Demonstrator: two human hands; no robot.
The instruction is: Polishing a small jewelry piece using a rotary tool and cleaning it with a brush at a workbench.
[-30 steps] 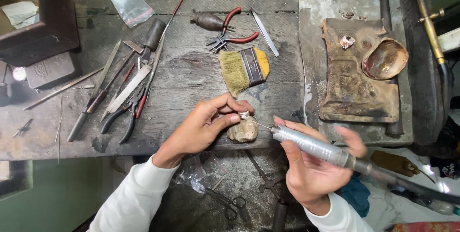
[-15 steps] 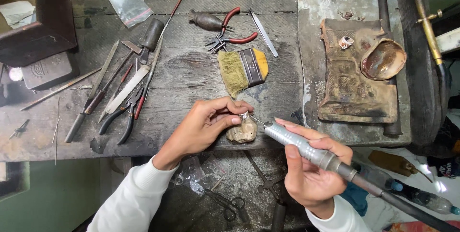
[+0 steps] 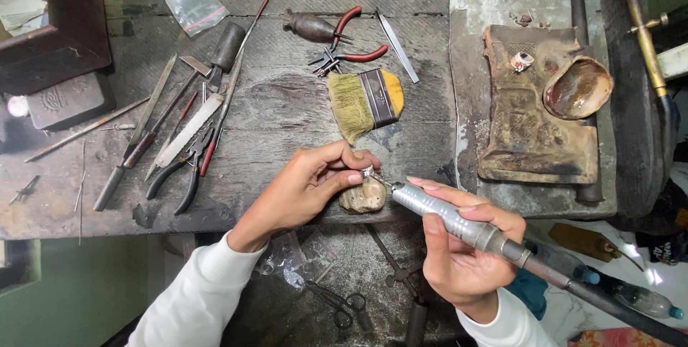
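Observation:
My left hand (image 3: 315, 182) pinches a small silver ring (image 3: 368, 172) against a worn wooden bench peg (image 3: 364, 196) at the front edge of the workbench. My right hand (image 3: 459, 254) grips a metal rotary handpiece (image 3: 448, 217) like a pen. Its fine tip points left and touches the ring. A dark flexible shaft (image 3: 609, 305) runs from the handpiece toward the lower right.
A yellow-handled flat brush (image 3: 365, 101) lies just behind my hands. Red-handled pliers (image 3: 347, 45), tweezers (image 3: 398, 46), files and black pliers (image 3: 179, 175) lie on the wooden bench. A charred soldering block (image 3: 530, 125) with a shell-like dish (image 3: 577, 89) sits at the right. A dark box (image 3: 50, 32) stands far left.
My right hand and the handpiece have shifted slightly left and down, bringing the tip onto the ring. My left hand stays on the peg.

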